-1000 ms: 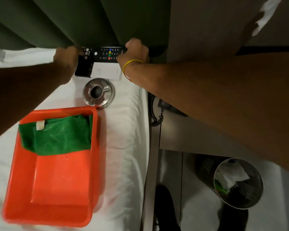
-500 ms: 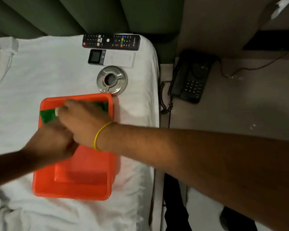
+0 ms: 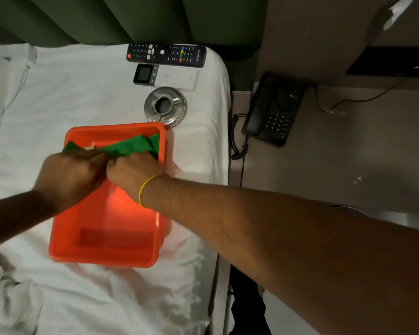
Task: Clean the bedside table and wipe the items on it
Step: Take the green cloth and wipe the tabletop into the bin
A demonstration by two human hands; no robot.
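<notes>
Cloth (image 3: 131, 145) bunched under both hands (image 3: 73, 175) inside tub (image 3: 102, 258).

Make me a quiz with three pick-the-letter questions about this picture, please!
1. Where is the telephone? A in the tub, B on the bedside table, C on the bed.
2. How many remotes lie on the bed? A one, B two, C four.
3. What are both hands doing? A holding the green cloth, B dialing, C resting flat.

B: it sits on the grey tabletop.
B: black remote, white remote.
A: left hand and right hand grip it over the orange tub.
</notes>
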